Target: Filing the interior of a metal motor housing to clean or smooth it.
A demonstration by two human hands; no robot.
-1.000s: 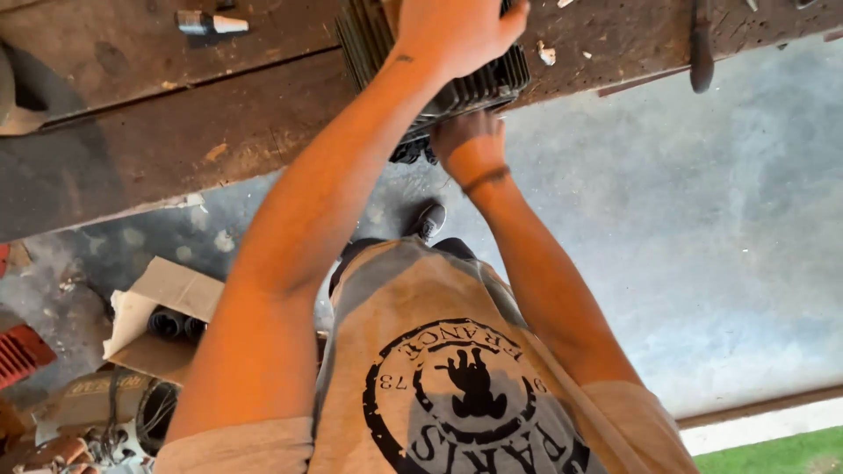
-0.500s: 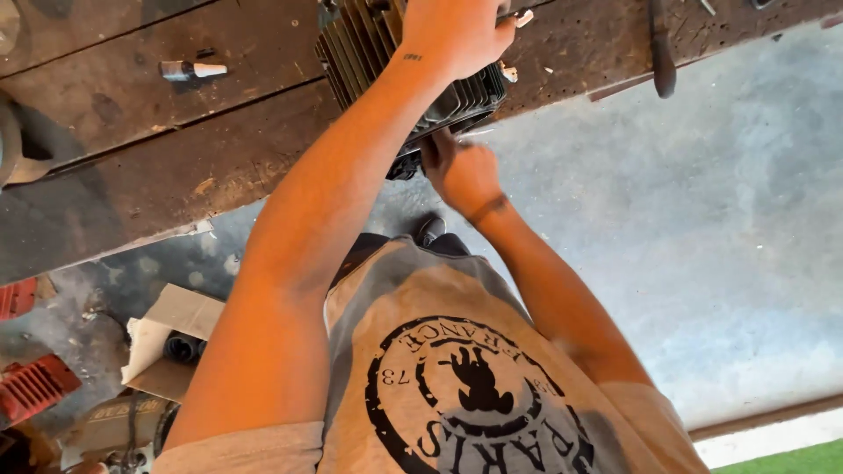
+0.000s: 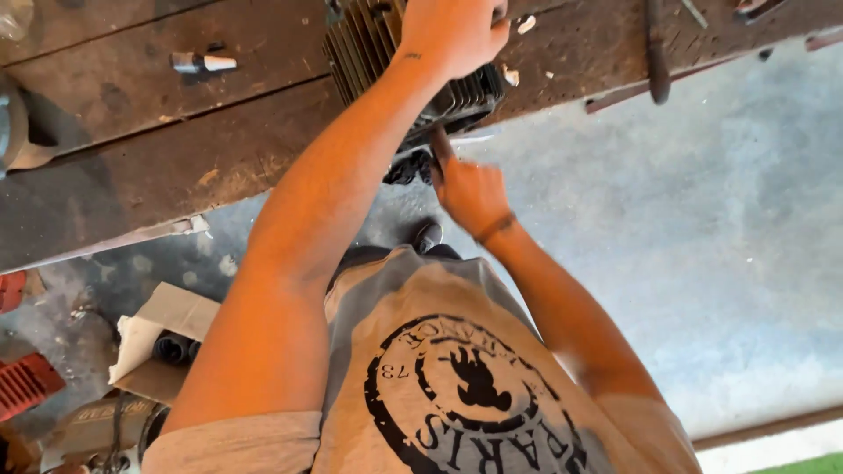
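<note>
The dark metal engine block with cooling fins (image 3: pixel 413 66) sits at the near edge of the worn wooden tabletop (image 3: pixel 132 132); its top is cut off by the frame and its middle is hidden by an arm. The left hand (image 3: pixel 452 31) is clamped over its top; the right hand (image 3: pixel 470 193) is closed around a thin tool whose tip meets the lower side of the block, the tool itself hard to make out. One small grey bolt-like part (image 3: pixel 202 63) lies apart; one open cardboard box (image 3: pixel 162 338) holds two dark tubes on the floor.
</note>
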